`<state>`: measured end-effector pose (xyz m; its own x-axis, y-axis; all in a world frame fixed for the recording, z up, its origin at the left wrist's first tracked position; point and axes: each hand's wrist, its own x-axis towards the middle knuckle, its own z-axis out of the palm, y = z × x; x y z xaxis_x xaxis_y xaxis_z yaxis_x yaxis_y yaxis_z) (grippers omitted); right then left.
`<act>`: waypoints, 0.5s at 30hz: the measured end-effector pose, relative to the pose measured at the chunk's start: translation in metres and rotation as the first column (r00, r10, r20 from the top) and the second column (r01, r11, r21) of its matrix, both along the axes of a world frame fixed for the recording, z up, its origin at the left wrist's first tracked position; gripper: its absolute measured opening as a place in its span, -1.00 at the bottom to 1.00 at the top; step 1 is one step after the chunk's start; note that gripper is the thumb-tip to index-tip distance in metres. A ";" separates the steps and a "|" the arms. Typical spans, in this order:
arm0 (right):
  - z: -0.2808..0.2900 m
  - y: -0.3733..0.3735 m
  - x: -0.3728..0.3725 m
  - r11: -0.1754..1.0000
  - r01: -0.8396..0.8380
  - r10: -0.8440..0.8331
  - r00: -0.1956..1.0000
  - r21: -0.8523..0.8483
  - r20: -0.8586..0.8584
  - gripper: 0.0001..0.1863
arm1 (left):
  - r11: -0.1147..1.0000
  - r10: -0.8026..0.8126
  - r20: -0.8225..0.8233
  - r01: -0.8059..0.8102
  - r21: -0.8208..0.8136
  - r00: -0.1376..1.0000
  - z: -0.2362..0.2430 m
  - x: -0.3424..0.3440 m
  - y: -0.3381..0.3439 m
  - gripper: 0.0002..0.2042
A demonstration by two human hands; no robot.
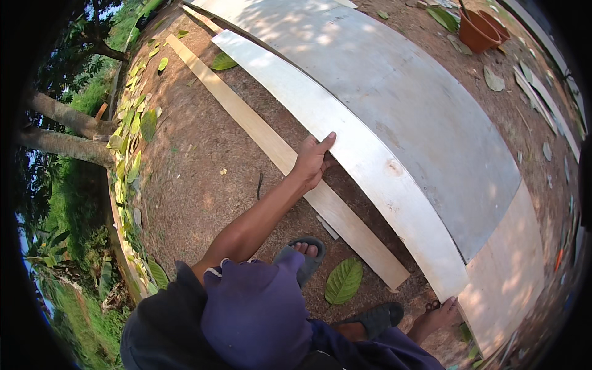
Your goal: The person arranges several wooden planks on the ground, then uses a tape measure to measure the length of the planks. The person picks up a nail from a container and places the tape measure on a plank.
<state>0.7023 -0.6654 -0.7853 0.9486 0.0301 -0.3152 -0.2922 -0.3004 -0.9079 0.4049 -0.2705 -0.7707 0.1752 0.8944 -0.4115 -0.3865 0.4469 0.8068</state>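
Note:
A long, narrow white board [370, 157] runs from the far left to the near right, along the edge of a large grey sheet [425, 105]. My left hand [313, 161] grips its near edge around mid-length, thumb on top and fingers underneath, partly hidden. At the board's near end, my right hand [436, 319] is closed at the corner; a small dark thing by its fingers is too small to make out. A bare wooden strip [246, 117] lies on the ground under my left forearm, apart from the white board.
Pale plywood [505, 265] shows beyond the grey sheet's near end. Terracotta pots [478, 31] stand at the far right, near loose white strips [535, 98]. A green leaf [344, 280] lies by my sandalled feet [305, 256]. Tree trunks [68, 145] and fallen leaves border the left.

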 end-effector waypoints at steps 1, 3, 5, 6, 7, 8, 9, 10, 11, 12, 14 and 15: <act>0.001 -0.001 -0.005 1.000 0.015 -0.014 0.998 0.024 -0.057 -0.54 | 1.000 -0.023 -0.043 0.023 -0.007 0.999 -0.009 -0.008 -0.002 -0.71; -0.003 0.000 -0.014 0.996 -0.022 0.034 0.988 0.081 -0.148 -0.56 | 0.999 -0.022 -0.146 0.018 -0.034 0.989 -0.016 -0.014 -0.008 -0.69; -0.013 -0.001 -0.022 0.973 -0.045 0.096 0.972 0.228 -0.216 -0.68 | 0.999 -0.030 -0.070 0.028 -0.029 0.997 -0.024 -0.023 -0.009 -0.69; -0.018 0.000 -0.026 0.972 -0.040 0.090 0.973 0.230 -0.213 -0.69 | 0.999 -0.033 -0.032 0.032 -0.025 0.999 -0.026 -0.027 -0.007 -0.69; -0.023 0.002 -0.030 0.972 -0.034 0.084 0.974 0.232 -0.209 -0.71 | 0.999 -0.033 -0.026 0.033 0.003 0.999 -0.028 -0.030 -0.003 -0.70; -0.025 0.005 -0.034 0.971 -0.033 0.083 0.975 0.235 -0.207 -0.72 | 0.999 -0.051 -0.049 0.051 -0.008 0.997 -0.029 -0.032 0.001 -0.70; -0.023 0.007 -0.037 0.978 -0.039 0.085 0.972 0.205 -0.221 -0.58 | 0.997 -0.071 -0.072 0.070 -0.019 0.995 -0.030 -0.034 0.005 -0.70; -0.022 0.009 -0.040 0.982 -0.035 0.078 0.971 0.185 -0.227 -0.62 | 0.995 -0.092 -0.097 0.090 -0.031 0.991 -0.030 -0.036 0.009 -0.70; -0.020 0.010 -0.041 0.986 -0.027 0.065 0.971 0.166 -0.228 -0.65 | 0.996 -0.080 -0.124 0.076 -0.042 0.989 -0.029 -0.030 0.014 -0.69; -0.020 0.013 -0.043 0.989 -0.016 0.050 0.972 0.148 -0.231 -0.68 | 0.993 -0.112 -0.201 0.104 -0.051 0.973 -0.025 -0.029 0.019 -0.68; -0.018 0.018 -0.044 0.977 0.021 0.033 0.969 0.214 -0.244 -0.73 | 0.981 -0.191 -0.347 0.173 -0.084 0.918 -0.015 -0.023 0.028 -0.67; -0.015 0.016 -0.043 0.971 0.051 0.008 0.970 0.236 -0.245 -0.75 | 0.983 -0.181 -0.386 0.160 -0.086 0.904 -0.017 -0.014 0.031 -0.64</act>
